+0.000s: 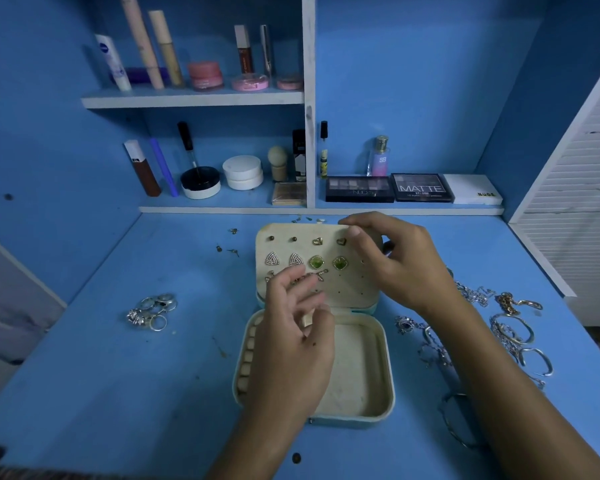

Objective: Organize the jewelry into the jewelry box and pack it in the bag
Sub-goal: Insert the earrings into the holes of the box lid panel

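An open cream jewelry box [371, 368] lies on the blue desk. Its raised earring panel [347, 282] carries several pairs of earrings: small studs, hearts, triangles and green squares [328, 263]. My right hand [399, 265] pinches the panel's top right edge between thumb and fingers. My left hand [298, 327] hovers over the panel's lower left, fingertips on an X-shaped earring [321, 274] in the third row. A pile of silver rings [152, 311] lies left of the box. Bracelets and chains [513, 327] lie to its right. No bag is in view.
Loose earring backs and small studs [232, 242] are scattered behind and left of the box. Shelves at the back hold cosmetics, jars and eyeshadow palettes [388, 188]. A white slatted panel [575, 209] stands at the right edge.
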